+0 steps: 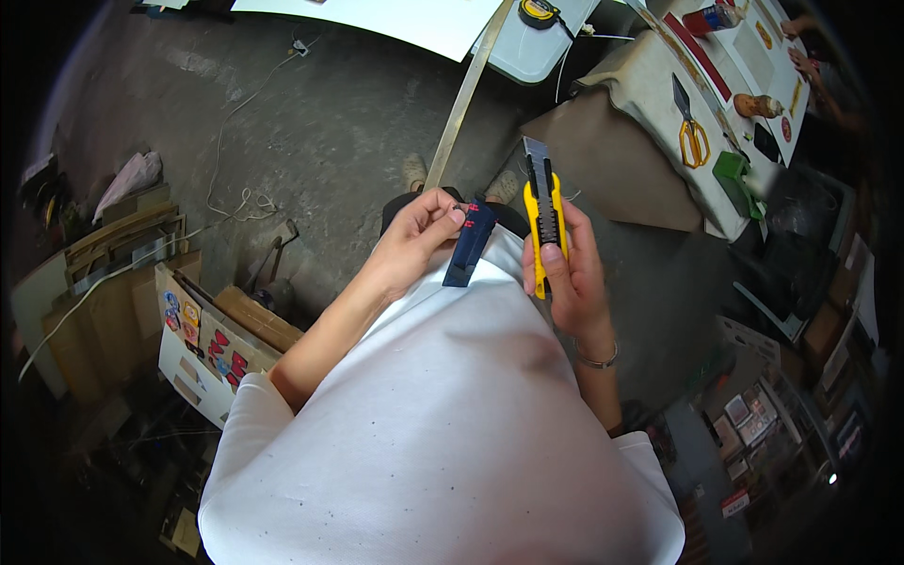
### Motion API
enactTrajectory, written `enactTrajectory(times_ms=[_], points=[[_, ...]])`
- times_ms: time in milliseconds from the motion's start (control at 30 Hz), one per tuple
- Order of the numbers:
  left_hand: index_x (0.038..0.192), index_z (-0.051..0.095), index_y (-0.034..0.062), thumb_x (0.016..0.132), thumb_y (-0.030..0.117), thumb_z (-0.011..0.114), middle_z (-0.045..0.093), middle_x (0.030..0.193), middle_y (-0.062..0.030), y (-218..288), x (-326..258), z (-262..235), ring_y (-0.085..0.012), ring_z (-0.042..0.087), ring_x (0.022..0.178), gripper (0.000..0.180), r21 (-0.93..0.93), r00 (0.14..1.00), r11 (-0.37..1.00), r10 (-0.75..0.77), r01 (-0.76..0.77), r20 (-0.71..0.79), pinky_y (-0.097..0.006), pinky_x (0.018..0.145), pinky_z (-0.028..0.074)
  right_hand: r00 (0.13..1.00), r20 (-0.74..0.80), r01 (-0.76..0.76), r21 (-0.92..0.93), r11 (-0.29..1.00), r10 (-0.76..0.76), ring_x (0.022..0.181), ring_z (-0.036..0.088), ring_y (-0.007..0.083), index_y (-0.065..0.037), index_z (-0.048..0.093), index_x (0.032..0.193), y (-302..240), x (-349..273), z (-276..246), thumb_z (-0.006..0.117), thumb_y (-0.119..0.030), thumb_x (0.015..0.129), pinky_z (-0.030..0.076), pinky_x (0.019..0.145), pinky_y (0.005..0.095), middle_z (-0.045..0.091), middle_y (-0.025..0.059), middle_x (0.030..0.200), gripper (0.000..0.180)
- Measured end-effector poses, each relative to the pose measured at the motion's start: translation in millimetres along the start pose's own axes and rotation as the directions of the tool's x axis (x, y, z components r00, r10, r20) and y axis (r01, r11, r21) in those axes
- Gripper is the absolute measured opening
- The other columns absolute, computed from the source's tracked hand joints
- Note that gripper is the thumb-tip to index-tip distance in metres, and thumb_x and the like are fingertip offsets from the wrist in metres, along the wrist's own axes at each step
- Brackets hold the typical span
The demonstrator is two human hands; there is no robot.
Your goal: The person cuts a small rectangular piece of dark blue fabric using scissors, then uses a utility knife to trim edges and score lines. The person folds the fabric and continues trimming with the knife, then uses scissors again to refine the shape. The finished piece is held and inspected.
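Right hand [570, 273] grips yellow utility knife [544, 221] upright; left hand [419, 235] pinches dark blue case [471, 243].

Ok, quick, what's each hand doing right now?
Left hand: closed, pinching the top of a dark blue blade case.
Right hand: closed around a yellow utility knife, blade extended.

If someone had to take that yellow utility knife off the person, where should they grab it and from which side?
Probably by the lower end of the yellow and black utility knife, its handle. The metal blade sticks out of the top, pointing away from the body, so come in from below, the chest side. The right hand wraps the handle's lower half with its thumb on the front, leaving little bare grip.
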State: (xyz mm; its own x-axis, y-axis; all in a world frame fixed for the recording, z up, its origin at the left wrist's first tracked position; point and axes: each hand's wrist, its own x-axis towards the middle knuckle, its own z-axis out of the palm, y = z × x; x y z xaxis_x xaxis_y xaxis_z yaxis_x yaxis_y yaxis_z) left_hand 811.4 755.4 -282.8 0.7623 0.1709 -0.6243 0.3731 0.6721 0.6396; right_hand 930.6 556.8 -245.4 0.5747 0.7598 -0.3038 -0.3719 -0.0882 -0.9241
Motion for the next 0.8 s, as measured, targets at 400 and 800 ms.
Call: enactTrajectory(times_ms=[400,800], points=[[0.111,0.05,0.009,0.111,0.019,0.05,0.058,0.102,0.0005,17,18,12,-0.0083,0.057,0.09,0.01,-0.337,0.987,0.94,0.098,-0.05,0.128,-0.024,0.09,0.048,0.955,-0.296,0.013,0.021,1.0,-0.006,0.062,0.059,0.0062,0.001,0.049,0.123,-9,18,48,0.053,-0.013,0.107,0.048,0.058,0.0206,0.062,0.0066,0.09,0.022],[0.098,0.066,0.0026,0.099,0.008,0.067,0.064,0.104,-0.0047,58,15,18,-0.009,0.056,0.087,0.006,0.78,0.597,0.274,0.787,-0.563,0.155,-0.023,0.077,0.045,0.904,-0.425,0.026,-0.043,0.999,-0.042,0.062,0.06,0.0054,0.0,0.062,0.106,-24,47,42,0.075,-0.002,0.092,0.051,0.054,0.0218,0.07,0.0073,0.092,0.02]])
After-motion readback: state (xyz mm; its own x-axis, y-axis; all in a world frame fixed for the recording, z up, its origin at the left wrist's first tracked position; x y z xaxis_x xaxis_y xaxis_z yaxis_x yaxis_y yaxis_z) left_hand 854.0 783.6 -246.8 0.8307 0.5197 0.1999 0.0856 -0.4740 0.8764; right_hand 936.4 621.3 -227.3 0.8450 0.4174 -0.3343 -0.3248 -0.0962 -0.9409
